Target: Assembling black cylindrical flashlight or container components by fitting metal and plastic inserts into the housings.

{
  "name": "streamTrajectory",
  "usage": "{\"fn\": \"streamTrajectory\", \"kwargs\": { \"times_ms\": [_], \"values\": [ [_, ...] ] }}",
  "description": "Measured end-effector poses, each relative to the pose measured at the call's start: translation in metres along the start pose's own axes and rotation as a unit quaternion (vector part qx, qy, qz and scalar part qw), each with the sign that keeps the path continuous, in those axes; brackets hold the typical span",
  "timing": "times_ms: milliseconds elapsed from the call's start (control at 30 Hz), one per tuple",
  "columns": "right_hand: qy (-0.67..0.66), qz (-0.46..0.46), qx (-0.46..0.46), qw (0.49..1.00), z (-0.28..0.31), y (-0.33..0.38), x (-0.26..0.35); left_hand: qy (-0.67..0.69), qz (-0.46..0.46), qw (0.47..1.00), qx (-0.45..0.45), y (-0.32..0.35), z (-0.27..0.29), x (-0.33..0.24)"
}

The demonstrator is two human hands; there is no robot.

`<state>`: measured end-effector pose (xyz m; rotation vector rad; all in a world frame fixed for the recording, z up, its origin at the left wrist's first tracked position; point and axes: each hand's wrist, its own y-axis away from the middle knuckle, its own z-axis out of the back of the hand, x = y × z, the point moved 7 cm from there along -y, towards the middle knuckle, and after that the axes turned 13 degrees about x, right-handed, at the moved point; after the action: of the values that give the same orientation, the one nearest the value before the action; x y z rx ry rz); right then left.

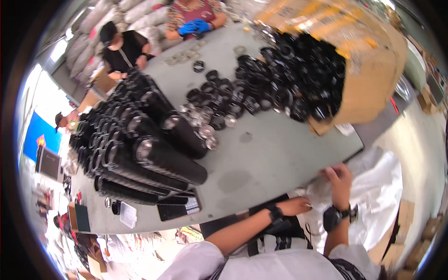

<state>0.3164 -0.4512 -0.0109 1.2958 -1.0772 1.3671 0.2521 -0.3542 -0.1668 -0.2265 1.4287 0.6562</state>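
Observation:
Both my hands are at the table's near right edge, by a large white plastic bag (380, 186). My left hand (295, 206) is over the bag's near side, fingers curled together, with a tiny pale spot at their tips. Higher and to the right, my right hand (340, 181) has its thumb and fingers bent toward each other near the table corner. What either hand holds, if anything, is too small or blurred to name. Black bands circle both wrists.
A grey table (280, 149) bears stacked black cylinders (172, 161) at left. Black rings (280, 70) spill from a taped cardboard box (373, 70). A dark tablet-like case (179, 206) and a clear tray (128, 214) lie near the front. A blue-gloved co-worker (196, 26) is opposite.

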Motion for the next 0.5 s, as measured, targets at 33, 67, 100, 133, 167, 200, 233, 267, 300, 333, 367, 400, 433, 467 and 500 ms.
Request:
{"fn": "streamTrajectory", "kwargs": {
  "times_ms": [33, 67, 100, 133, 167, 200, 233, 267, 300, 333, 367, 400, 433, 467, 500],
  "values": [
    [0.005, -0.01, 0.022, 1.0, -0.01, -0.007, -0.003, -0.056, -0.019, 0.998, 0.039, 0.022, 0.007, -0.038],
    [-0.003, -0.023, 0.043, 0.999, -0.021, -0.014, -0.005, -0.011, -0.003, 1.0, -0.003, 0.046, 0.022, -0.067],
    [-0.011, -0.034, 0.066, 0.997, -0.033, -0.022, -0.007, 0.033, 0.015, 0.998, -0.047, 0.066, 0.036, -0.086],
    [-0.039, -0.038, 0.083, 0.995, -0.045, -0.027, -0.006, 0.052, 0.002, 0.989, -0.139, 0.083, 0.05, -0.096],
    [-0.068, -0.04, 0.101, 0.992, -0.057, -0.031, -0.005, 0.069, -0.008, 0.97, -0.233, 0.101, 0.064, -0.105],
    [-0.097, -0.034, 0.125, 0.987, -0.07, -0.035, -0.005, 0.043, -0.003, 0.948, -0.316, 0.118, 0.08, -0.121],
    [-0.125, -0.026, 0.149, 0.981, -0.081, -0.037, -0.004, 0.016, 0.002, 0.918, -0.397, 0.133, 0.095, -0.132],
    [-0.12, -0.035, 0.144, 0.982, -0.085, -0.038, -0.005, -0.053, -0.019, 0.898, -0.436, 0.138, 0.107, -0.137],
    [-0.131, -0.034, 0.17, 0.976, -0.098, -0.039, -0.004, -0.125, -0.034, 0.868, -0.48, 0.149, 0.115, -0.143],
    [-0.142, -0.032, 0.197, 0.97, -0.109, -0.04, -0.003, -0.12, -0.03, 0.866, -0.484, 0.153, 0.12, -0.139],
    [-0.14, -0.037, 0.202, 0.969, -0.116, -0.039, -0.004, -0.099, -0.03, 0.862, -0.496, 0.158, 0.125, -0.134],
    [-0.144, -0.039, 0.226, 0.963, -0.126, -0.037, -0.003, -0.08, -0.031, 0.857, -0.509, 0.166, 0.128, -0.129],
    [-0.148, -0.04, 0.248, 0.956, -0.135, -0.035, -0.001, -0.077, -0.027, 0.854, -0.514, 0.172, 0.13, -0.122],
    [-0.147, -0.043, 0.254, 0.955, -0.142, -0.035, 0.0, -0.006, -0.039, 0.863, -0.504, 0.175, 0.132, -0.108],
    [-0.173, -0.052, 0.265, 0.947, -0.148, -0.034, 0.001, 0.065, -0.052, 0.868, -0.49, 0.176, 0.132, -0.098]
  ]
}}
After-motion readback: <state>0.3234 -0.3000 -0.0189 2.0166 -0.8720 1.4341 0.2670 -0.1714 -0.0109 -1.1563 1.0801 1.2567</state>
